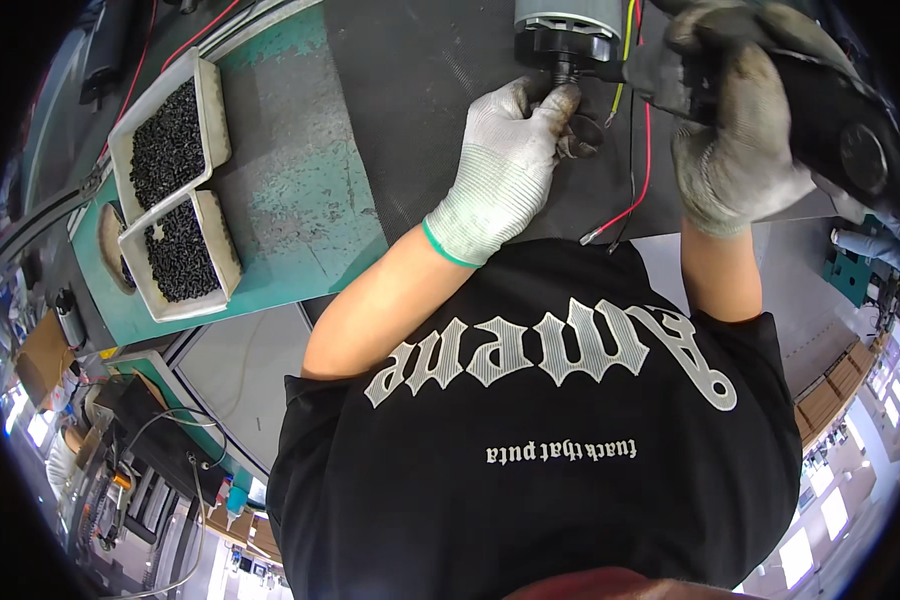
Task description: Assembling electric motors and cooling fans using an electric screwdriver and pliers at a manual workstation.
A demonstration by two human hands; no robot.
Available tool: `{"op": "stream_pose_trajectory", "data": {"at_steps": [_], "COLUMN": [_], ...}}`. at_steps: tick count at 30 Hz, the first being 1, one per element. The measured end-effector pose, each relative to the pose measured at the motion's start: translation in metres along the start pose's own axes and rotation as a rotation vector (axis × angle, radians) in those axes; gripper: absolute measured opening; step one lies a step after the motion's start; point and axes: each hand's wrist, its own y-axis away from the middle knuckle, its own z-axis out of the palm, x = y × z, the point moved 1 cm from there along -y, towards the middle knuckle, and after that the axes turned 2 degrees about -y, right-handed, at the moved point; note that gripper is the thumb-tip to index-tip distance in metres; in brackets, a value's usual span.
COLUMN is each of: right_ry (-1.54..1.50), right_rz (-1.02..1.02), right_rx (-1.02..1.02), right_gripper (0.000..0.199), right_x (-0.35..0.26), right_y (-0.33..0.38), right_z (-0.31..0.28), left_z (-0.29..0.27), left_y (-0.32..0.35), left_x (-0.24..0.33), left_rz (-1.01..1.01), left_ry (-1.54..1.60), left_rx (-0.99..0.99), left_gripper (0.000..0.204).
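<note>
At 12 o'clock: bench under black matte sheeting (420,60). At 10, worn green-and-grey flat board (310,190). At 2, bulky black power tool (830,130), round disc on its outer end, nose toward 9–10. Also at 10, two off-white rectangular plastic trays (216,125), side by side, each filled with small black screw-like parts (168,140).

Motor at 1 o'clock: silver-grey metal cylinder with black end collar (570,22), clean satin side, ribbed dark stub (566,70) sticking out toward 6.

Right hand (740,125), grimy grey-white glove, wrapped round the tool. Left hand (500,150), white knit glove with green cuff edge, fingers drawn in at the stub's low end; can't tell if they pinch the stub itself. Red wire (649,150) and yellow-green wire (626,50) run down between the hands. Small curled black piece (582,138) just beside left thumb.

Motor top cut off by upper edge. Tool nose is dark on dark; contact with stub unclear. Right fingertips partly hidden.
</note>
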Motion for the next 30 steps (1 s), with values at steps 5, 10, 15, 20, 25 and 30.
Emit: {"op": "stream_pose_trajectory", "data": {"at_steps": [5, 10, 15, 20, 25, 30], "right_ry": [-0.13, -0.158, 0.241, -0.239, -0.059, 0.092], "right_rz": [-0.3, -0.328, -0.43, -0.182, -0.322, -0.321], "right_rx": [0.238, 0.192, 0.086, 0.368, 0.042, 0.13], "right_gripper": [0.025, 0.029, 0.026, 0.042, 0.037, 0.025], "right_x": [0.004, 0.011, 0.014, -0.024, 0.045, 0.029], "right_y": [-0.016, -0.015, -0.019, -0.034, -0.034, -0.013], "right_z": [0.016, 0.021, -0.018, -0.062, -0.153, -0.146], "left_z": [0.002, -0.001, -0.01, 0.005, -0.028, -0.206], "left_y": [0.001, -0.004, 0.001, 0.006, 0.034, 0.14], "left_x": [-0.005, -0.003, 0.001, -0.003, 0.024, 0.14], "left_rz": [-0.003, 0.039, 0.062, 0.559, 0.582, 0.519], "left_ry": [0.312, 0.332, 0.314, -0.673, -1.257, -1.604], "left_rx": [-0.019, -0.085, -0.019, 0.397, 0.416, 1.488], "left_gripper": [0.019, 0.02, 0.024, 0.022, 0.019, 0.023]}}
